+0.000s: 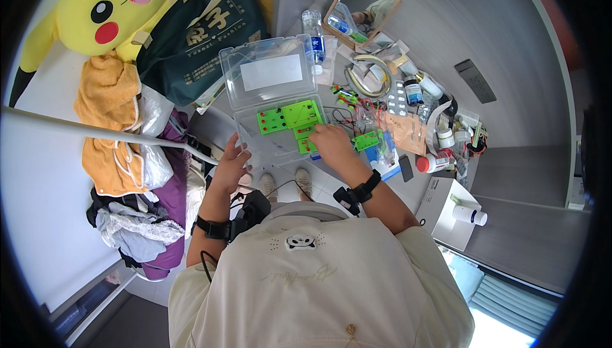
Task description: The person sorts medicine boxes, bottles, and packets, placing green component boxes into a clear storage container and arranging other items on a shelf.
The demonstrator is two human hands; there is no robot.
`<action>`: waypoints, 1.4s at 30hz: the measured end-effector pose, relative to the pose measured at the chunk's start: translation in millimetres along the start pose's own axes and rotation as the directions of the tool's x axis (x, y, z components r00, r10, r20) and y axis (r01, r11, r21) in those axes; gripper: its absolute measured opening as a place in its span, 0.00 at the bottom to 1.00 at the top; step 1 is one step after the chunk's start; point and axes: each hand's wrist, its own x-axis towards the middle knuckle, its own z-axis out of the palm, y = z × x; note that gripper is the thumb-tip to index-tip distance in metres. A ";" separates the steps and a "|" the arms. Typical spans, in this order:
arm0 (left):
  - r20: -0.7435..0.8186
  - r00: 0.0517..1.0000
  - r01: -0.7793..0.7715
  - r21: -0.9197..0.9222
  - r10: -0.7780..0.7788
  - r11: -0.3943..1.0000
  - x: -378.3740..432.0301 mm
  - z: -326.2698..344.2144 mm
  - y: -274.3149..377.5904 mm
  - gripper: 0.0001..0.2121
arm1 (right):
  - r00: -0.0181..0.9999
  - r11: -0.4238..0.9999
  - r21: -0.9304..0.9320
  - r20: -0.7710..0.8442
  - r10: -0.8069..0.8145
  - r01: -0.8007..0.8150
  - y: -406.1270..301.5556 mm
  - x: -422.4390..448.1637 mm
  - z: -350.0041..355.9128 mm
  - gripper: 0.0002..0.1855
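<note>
A clear plastic box (272,152) stands before me with its hinged lid (232,77) raised; a white label is stuck inside the lid. Several green plastic circuit modules lie in it: a large one (301,112), one with red and black terminals (272,121), a small one (303,131) and another near the front wall (306,145). My right hand (332,144) reaches over the box's right side, its bent fingertips at the small modules; their grip is hidden. Fingers apart, my left hand (232,164) is beside the box's left front corner, with nothing visible in it.
Right of the box lie a green battery holder (366,141), tangled wires (346,116), a tape roll (368,76), a blister pack (397,98) and a phone-like dark object (406,168). Behind stand a water bottle (313,37) and a framed mirror (362,8). A dark green bag (205,46) sits left.
</note>
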 end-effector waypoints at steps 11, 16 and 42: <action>-0.017 1.000 0.013 -0.052 -0.014 0.999 1.7 -1.2 -2.0 0.33 | 0.915 0.924 0.234 -0.203 0.350 -0.301 57.9 -42.3 -33.3 0.06; -0.009 1.000 0.017 -0.038 -0.018 0.999 1.5 1.0 2.7 0.34 | 0.897 0.894 0.078 0.064 0.437 -0.441 80.7 -85.1 -12.4 0.17; -0.010 1.000 -0.012 -0.054 0.011 0.998 3.6 -6.3 3.2 0.31 | 0.822 0.243 0.960 -0.027 0.569 -0.138 66.0 -62.0 -23.0 0.15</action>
